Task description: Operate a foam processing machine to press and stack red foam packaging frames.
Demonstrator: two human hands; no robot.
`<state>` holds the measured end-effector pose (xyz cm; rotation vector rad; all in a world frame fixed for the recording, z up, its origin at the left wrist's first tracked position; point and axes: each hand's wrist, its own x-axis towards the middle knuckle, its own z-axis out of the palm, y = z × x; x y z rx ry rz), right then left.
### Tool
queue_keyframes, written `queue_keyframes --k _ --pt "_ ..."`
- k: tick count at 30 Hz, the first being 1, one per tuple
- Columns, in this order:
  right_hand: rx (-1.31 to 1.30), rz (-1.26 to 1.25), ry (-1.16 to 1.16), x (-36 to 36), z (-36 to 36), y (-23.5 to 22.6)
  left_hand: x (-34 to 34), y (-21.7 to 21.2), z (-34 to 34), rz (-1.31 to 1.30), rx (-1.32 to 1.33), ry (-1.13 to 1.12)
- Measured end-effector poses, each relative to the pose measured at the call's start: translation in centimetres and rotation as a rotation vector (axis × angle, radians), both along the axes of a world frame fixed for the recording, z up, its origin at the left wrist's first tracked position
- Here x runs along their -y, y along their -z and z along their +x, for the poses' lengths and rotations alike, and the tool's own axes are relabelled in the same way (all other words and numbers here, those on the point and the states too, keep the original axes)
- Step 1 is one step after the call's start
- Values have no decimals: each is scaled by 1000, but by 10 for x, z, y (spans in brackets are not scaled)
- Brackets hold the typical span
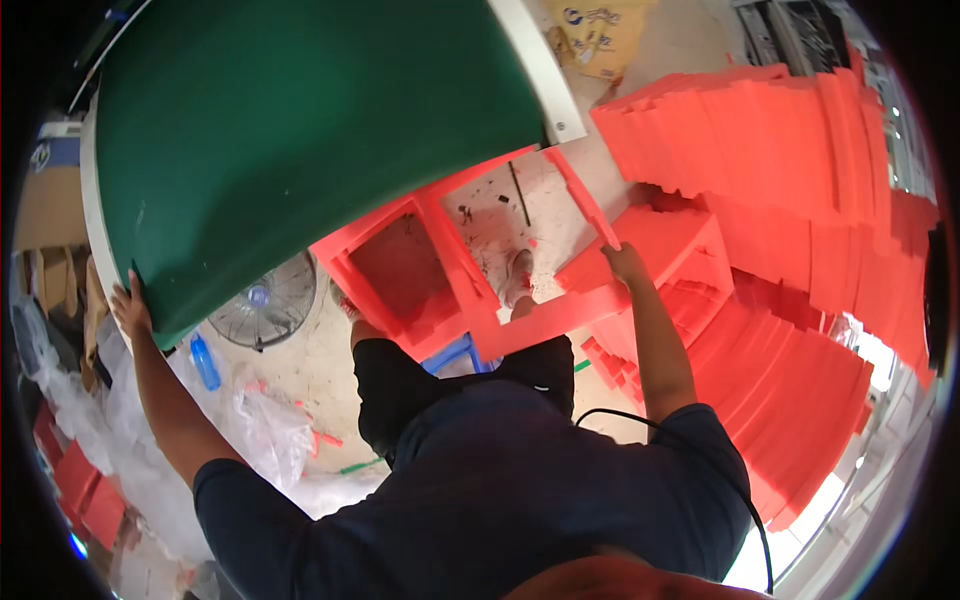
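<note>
A green conveyor belt (pixel 330 110) fills the upper left, with a pale metal rail along each side. At its near end lies a red foam frame (pixel 455 265) with large rectangular openings, reaching from the belt's edge to just above my lap. My right hand (pixel 625 264) is closed on the frame's right side, near its corner. Far to the left, my left hand (pixel 133 306) rests on the belt's left rail (pixel 97 215) with its fingers stretched out, well apart from the foam. Through the frame's right opening the floor and one of my feet show.
Tall stacks of red foam sheets (pixel 740 130) stand on the right, with more foam piles (pixel 780 385) nearer me. Under the belt are a round fan (pixel 262 305) and a blue bottle (pixel 205 362). Clear plastic bags (pixel 270 430) lie at left. A black cable (pixel 745 490) crosses my right shoulder.
</note>
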<state>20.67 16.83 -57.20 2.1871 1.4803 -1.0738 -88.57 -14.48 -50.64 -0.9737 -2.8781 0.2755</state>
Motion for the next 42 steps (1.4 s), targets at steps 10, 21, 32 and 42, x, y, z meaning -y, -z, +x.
queue_keyframes --k 10,21,32,42 --pt "715 842 340 62 -14 -285 -43 -14 98 97 279 -184" --pt "-7 1436 496 -2 -81 -405 -13 -38 113 22 304 -136" --pt "-902 788 305 -87 -250 -286 -17 -88 143 -106 235 -365" --pt "-652 514 -52 -137 -378 -208 -11 -70 126 22 170 -332"
